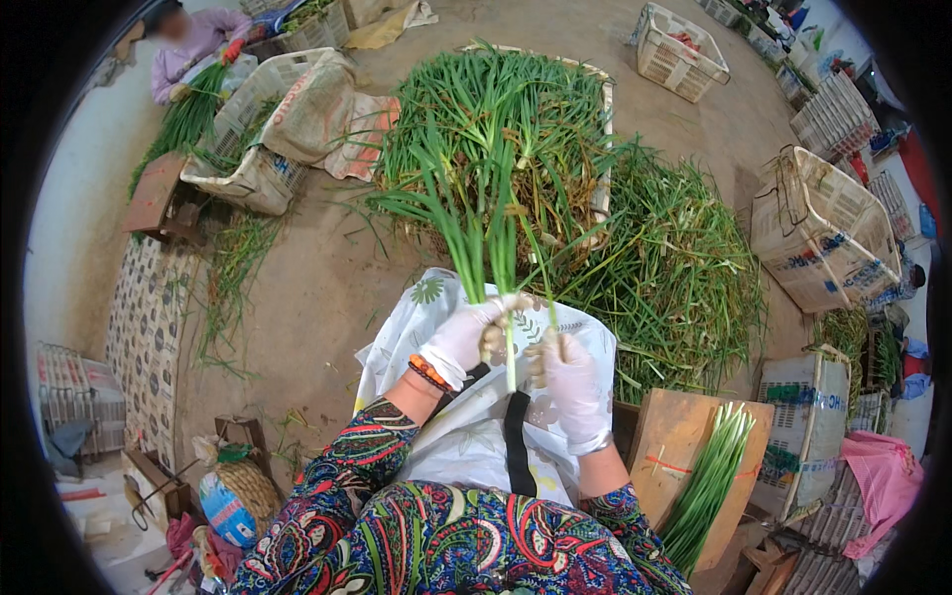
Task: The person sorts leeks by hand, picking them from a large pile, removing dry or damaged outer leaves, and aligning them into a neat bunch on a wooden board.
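Left hand: grasping green stalks, lengthwise beyond apron
Right hand: nearer stray leaf, pinching it above apron

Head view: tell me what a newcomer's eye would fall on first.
Probably the large heap of long green stalks in the pale plastic crate at top centre, with a pile of loose leaves to its right. Next, at the centre, the white-gloved left hand grips a bunch of pale-stemmed greens, the gloved right hand beside it. Then the vivid paisley top along the lower edge.
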Demonstrator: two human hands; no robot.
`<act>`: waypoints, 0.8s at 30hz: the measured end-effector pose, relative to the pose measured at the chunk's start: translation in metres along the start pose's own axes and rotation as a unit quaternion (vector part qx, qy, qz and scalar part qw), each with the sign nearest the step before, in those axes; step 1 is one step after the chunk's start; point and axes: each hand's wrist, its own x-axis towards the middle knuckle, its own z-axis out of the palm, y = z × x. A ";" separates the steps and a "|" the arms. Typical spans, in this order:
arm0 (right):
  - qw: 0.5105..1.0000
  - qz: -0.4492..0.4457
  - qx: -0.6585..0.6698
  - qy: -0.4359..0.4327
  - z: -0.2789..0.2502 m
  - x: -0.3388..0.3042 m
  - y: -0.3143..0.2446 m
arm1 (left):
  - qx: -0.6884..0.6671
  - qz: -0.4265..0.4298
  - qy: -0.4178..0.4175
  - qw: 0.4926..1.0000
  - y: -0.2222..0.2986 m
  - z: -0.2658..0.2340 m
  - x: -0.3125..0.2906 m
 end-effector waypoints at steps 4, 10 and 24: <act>0.980 0.066 0.115 0.152 -0.071 0.021 0.017 | -0.071 0.029 -0.057 0.995 0.012 -0.022 0.000; 0.988 0.020 0.042 -0.147 -0.054 0.007 0.004 | -0.130 0.002 -0.077 0.989 0.006 -0.008 0.000; 0.892 0.040 0.125 -0.432 0.038 0.023 -0.064 | 0.090 -0.032 -0.019 0.995 0.011 -0.060 -0.099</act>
